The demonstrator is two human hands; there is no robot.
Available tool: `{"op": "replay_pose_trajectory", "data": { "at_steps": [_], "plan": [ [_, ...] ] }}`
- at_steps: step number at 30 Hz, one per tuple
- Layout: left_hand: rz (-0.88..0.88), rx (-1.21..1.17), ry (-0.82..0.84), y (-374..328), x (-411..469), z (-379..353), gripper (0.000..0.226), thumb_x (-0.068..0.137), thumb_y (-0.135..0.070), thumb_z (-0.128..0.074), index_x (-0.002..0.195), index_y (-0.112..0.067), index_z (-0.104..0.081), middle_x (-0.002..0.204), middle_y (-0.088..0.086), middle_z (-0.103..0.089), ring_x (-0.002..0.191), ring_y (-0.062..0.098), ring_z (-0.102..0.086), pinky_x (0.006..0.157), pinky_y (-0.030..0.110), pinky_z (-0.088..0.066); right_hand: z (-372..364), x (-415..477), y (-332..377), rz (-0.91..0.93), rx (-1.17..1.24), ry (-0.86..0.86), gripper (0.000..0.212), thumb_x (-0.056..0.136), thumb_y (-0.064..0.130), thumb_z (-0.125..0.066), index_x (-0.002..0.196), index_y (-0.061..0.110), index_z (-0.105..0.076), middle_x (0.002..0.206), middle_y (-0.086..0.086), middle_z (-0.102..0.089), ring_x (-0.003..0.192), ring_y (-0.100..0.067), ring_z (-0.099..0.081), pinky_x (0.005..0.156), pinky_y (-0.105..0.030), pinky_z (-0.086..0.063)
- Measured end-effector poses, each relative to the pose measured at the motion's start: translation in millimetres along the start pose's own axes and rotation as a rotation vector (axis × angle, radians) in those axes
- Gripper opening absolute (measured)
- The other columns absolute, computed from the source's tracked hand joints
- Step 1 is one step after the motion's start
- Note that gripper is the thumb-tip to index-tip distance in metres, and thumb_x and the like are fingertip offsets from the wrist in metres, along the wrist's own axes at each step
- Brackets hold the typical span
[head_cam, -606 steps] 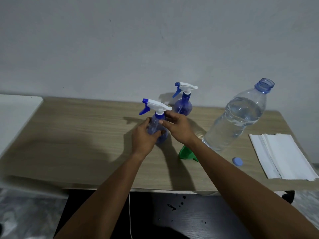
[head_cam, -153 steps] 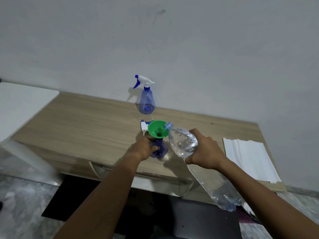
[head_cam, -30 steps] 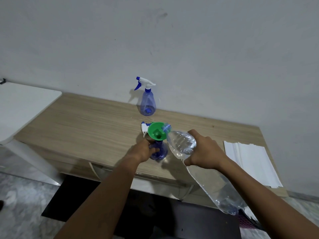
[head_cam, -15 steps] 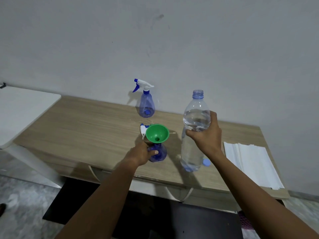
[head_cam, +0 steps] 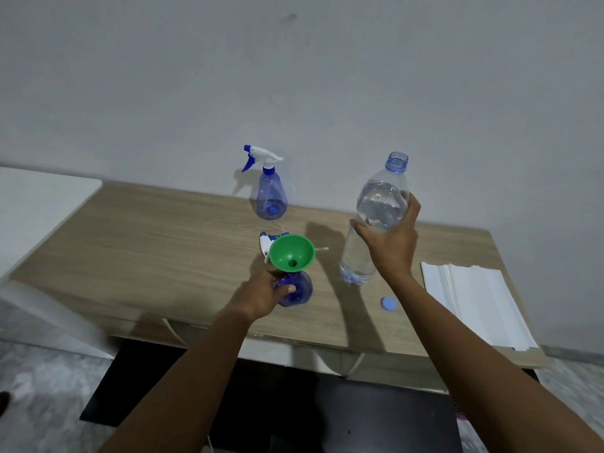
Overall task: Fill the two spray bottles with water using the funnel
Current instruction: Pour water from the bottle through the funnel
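On the wooden worktop (head_cam: 163,256) in front of you, item by item:

1. Near spray bottle (head_cam: 299,291): blue, translucent, upright by the front edge, neck uncapped. Your left hand (head_cam: 261,294) grips its body, fingers curled round it and the thumb tip lying across the front. The water level inside cannot be read.

2. Funnel (head_cam: 292,253): green, seated in the neck of the near spray bottle, its bowl tipped slightly toward you so the drain hole shows.

3. Trigger head (head_cam: 266,241): white and blue, detached, lying on the worktop just behind the funnel and partly hidden by its rim.

4. Far spray bottle (head_cam: 269,194): blue, upright at the back against the wall, its own white and blue trigger head fitted, nozzle to the left. It stands well apart from both of your hands.

5. Water bottle (head_cam: 380,207): large, clear, uncapped and partly full, leaning with its neck up and to the right. Your right hand (head_cam: 392,243) wraps its upper half, thumb on the near side and fingers round the far side. Whether its base touches the worktop cannot be told.

6. Cap (head_cam: 388,303): light blue, lying flat near the base of the water bottle, toward the front edge.

7. Paper sheets (head_cam: 474,302): a white stack at the right end of the worktop, apart from the bottles.
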State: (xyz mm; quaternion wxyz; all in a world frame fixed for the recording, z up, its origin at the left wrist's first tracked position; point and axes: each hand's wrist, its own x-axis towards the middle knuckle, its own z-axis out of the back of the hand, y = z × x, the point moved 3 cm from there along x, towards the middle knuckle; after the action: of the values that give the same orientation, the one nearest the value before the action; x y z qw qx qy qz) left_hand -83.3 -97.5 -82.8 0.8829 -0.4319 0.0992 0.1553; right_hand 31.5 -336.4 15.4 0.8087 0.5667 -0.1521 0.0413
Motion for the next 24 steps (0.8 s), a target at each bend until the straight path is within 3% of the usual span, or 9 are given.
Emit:
{"op": "replay_pose_trajectory", "data": {
  "at_steps": [4,6,8,11,14,16,19,24],
  "plan": [
    [-0.026,0.023,-0.015,13,4,-2,0.040,0.073,-0.072,-0.057,0.108,-0.054,-0.065,0.104,-0.010,-0.076,0.099,0.019,-0.071,0.095,0.044,-0.056,-2,-23,-15,-0.049,-0.036,-0.094,0.105,0.064,0.041,-0.093,0.148,0.029,-0.031,0.140,0.005,-0.047,0.123,-0.018,-0.054,0.094,-0.035,-0.050],
    [-0.051,0.032,-0.007,22,10,-5,0.026,0.073,-0.075,-0.053,0.096,-0.066,-0.061,0.100,-0.010,-0.077,0.096,0.019,-0.072,0.092,0.046,-0.057,-1,-47,-21,-0.033,-0.084,-0.248,0.093,0.065,0.041,-0.091,0.140,0.023,-0.041,0.134,0.001,-0.043,0.117,-0.021,-0.053,0.091,-0.039,-0.052],
    [-0.076,0.033,-0.005,27,14,-7,0.016,0.077,-0.075,-0.052,0.090,-0.071,-0.059,0.098,-0.011,-0.077,0.095,0.020,-0.072,0.090,0.046,-0.057,-9,-70,-23,0.048,-0.070,-0.277,0.068,0.069,0.029,-0.089,0.125,0.017,-0.052,0.120,0.002,-0.047,0.101,-0.019,-0.054,0.085,-0.045,-0.052],
    [-0.115,0.030,0.004,29,15,-6,0.017,0.080,-0.073,-0.052,0.094,-0.067,-0.062,0.099,-0.013,-0.078,0.096,0.018,-0.073,0.090,0.045,-0.057,-33,-90,-23,0.065,0.064,0.005,0.047,0.074,0.015,-0.084,0.112,0.022,-0.059,0.102,0.001,-0.060,0.090,-0.015,-0.059,0.079,-0.041,-0.053],
    [-0.153,0.047,0.026,19,8,0,0.021,0.082,-0.071,-0.048,0.095,-0.063,-0.062,0.096,-0.013,-0.078,0.092,0.016,-0.072,0.087,0.044,-0.058,-58,-98,-21,-0.041,0.124,0.336,0.064,0.067,0.029,-0.083,0.126,0.029,-0.057,0.111,0.010,-0.067,0.101,-0.008,-0.064,0.084,-0.024,-0.050],
    [-0.177,0.055,0.056,16,5,2,0.021,0.086,-0.062,-0.048,0.103,-0.061,-0.060,0.099,-0.011,-0.077,0.094,0.017,-0.071,0.086,0.043,-0.058,-72,-98,-23,-0.098,0.158,0.463,0.082,0.065,0.029,-0.088,0.137,0.030,-0.050,0.125,0.014,-0.064,0.115,-0.003,-0.060,0.093,-0.025,-0.049],
    [-0.178,0.066,0.085,18,6,6,0.030,0.088,-0.038,-0.049,0.112,-0.052,-0.060,0.100,-0.007,-0.076,0.095,0.020,-0.070,0.087,0.044,-0.058,-84,-95,-24,-0.126,0.195,0.522,0.091,0.063,0.023,-0.093,0.142,0.029,-0.047,0.133,0.016,-0.063,0.126,-0.003,-0.056,0.101,-0.031,-0.046],
    [-0.223,0.080,0.098,18,10,9,0.030,0.096,-0.029,-0.056,0.119,-0.047,-0.062,0.105,-0.003,-0.075,0.096,0.022,-0.069,0.085,0.039,-0.056,-93,-93,-22,-0.161,0.238,0.471,0.081,0.061,0.020,-0.093,0.134,0.023,-0.057,0.127,0.006,-0.068,0.124,-0.014,-0.061,0.106,-0.050,-0.048]
  ]
}}
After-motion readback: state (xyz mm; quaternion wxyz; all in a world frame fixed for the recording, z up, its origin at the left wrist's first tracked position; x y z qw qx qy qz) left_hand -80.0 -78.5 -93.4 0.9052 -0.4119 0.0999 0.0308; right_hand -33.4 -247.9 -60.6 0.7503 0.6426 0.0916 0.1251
